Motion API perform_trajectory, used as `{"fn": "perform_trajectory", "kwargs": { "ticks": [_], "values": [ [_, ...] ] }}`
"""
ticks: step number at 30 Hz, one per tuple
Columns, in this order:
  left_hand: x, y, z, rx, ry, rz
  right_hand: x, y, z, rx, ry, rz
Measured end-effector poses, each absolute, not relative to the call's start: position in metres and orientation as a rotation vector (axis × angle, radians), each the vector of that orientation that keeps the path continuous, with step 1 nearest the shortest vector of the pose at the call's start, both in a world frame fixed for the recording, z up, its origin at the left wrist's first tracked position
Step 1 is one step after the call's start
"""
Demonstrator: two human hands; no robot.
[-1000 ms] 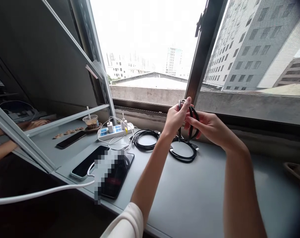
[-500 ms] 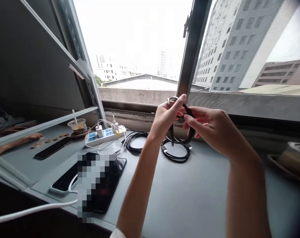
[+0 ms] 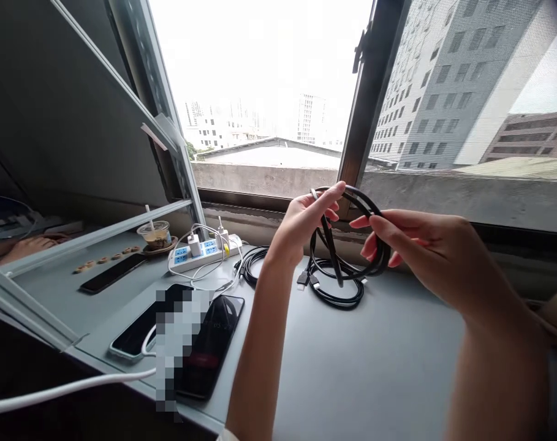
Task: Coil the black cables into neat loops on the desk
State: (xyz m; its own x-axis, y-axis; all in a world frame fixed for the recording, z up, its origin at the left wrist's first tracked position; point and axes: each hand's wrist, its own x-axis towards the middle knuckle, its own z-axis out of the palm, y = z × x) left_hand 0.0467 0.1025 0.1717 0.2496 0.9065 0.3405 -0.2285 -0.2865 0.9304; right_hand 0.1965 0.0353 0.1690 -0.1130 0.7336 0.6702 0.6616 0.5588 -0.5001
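Observation:
A looped black cable [image 3: 383, 252] hangs in the air between my two hands, in front of the window sill. My left hand [image 3: 306, 217] pinches the upper left of the loops between thumb and fingers. On the right side, my right hand [image 3: 411, 239] grips the same loops with its thumb and fingers. Below them, a coiled black cable [image 3: 337, 301] with dark connectors lies on the grey desk [image 3: 361, 367]. Another coiled black cable [image 3: 250, 266] rests further left, partly hidden behind my left forearm.
A white power strip [image 3: 204, 252] with chargers and white cords stands at the left. Nearer are two phones [image 3: 214, 349] [image 3: 144, 324], partly pixelated. Behind a metal frame are another phone [image 3: 113, 272], a cup [image 3: 154, 234] and a person's hand [image 3: 30, 248].
My right hand has moved to the right, away from my left hand. The held cable loops are spread wider. The view has shifted slightly, so the desk items appear further right.

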Motion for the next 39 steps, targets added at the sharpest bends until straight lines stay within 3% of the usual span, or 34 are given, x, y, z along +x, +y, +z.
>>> {"fn": "perform_trajectory", "kwargs": {
  "ticks": [6,11,15,20,27,39],
  "values": [
    [0.03,0.104,0.176,1.258,0.58,1.334,0.213,0.044,0.167,-1.294,-1.62,-0.087],
    [0.014,0.106,0.175,1.212,0.366,1.23,0.221,0.047,0.167,-1.133,-1.361,0.074],
    [0.02,0.1,0.176,1.045,0.293,1.392,0.216,0.045,0.171,-0.911,-1.199,0.243],
    [0.045,0.089,0.174,1.287,0.357,1.311,0.206,0.048,0.172,-0.825,-1.193,0.599],
    [0.07,0.08,0.167,1.293,0.471,1.429,0.195,0.041,0.171,-0.917,-1.349,0.403],
    [0.056,0.08,0.173,1.415,0.457,1.25,0.201,0.027,0.166,-1.129,-1.672,0.041]
  ]
}}
